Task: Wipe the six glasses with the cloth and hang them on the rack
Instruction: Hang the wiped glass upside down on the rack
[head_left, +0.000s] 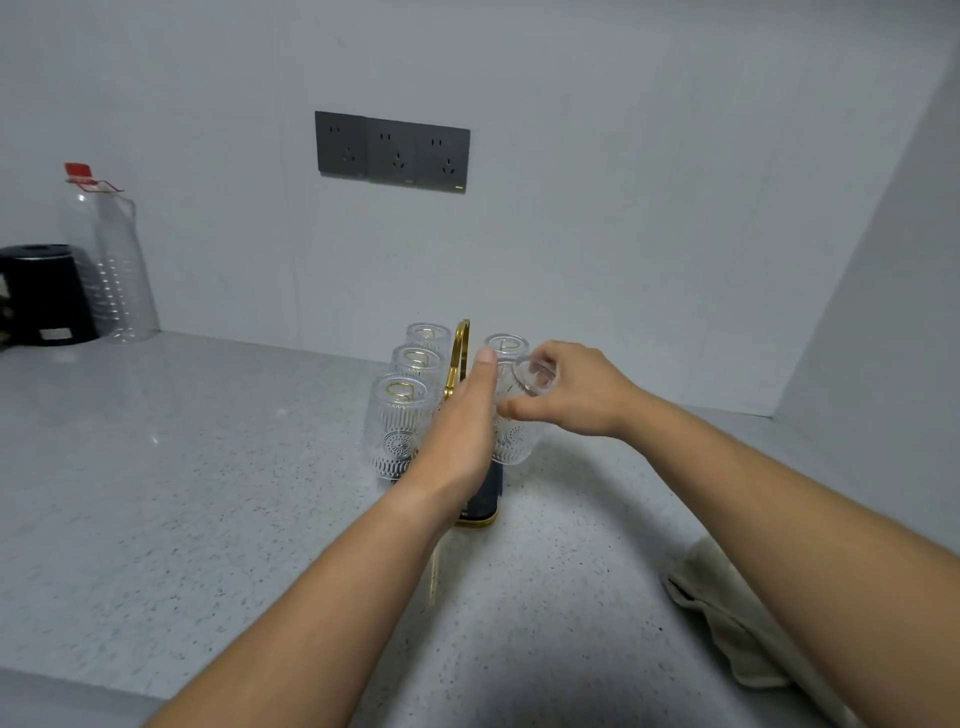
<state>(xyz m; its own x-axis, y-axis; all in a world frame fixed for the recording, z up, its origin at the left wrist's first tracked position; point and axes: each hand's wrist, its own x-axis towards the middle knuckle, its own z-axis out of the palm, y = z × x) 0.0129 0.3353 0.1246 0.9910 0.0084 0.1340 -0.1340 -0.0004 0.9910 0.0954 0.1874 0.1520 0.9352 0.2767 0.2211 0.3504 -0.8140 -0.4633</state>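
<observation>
The right hand (576, 395) grips an upturned glass (514, 436) by its base at the rack's (461, 343) right side, just near of the far-right glass (506, 345). The left hand (457, 431), fingers straight, lies alongside, perhaps touching it. Three glasses (397, 426) hang left. The cloth (727, 618) lies near right; open counter (208, 467) spreads left.

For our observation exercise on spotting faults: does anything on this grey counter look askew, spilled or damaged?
Only one thing: the clear ribbed glass gripped by the right hand at the near right of the gold-handled rack leans sideways, while the three upside-down glasses on the left hang straight. Nothing looks spilled or broken.
</observation>
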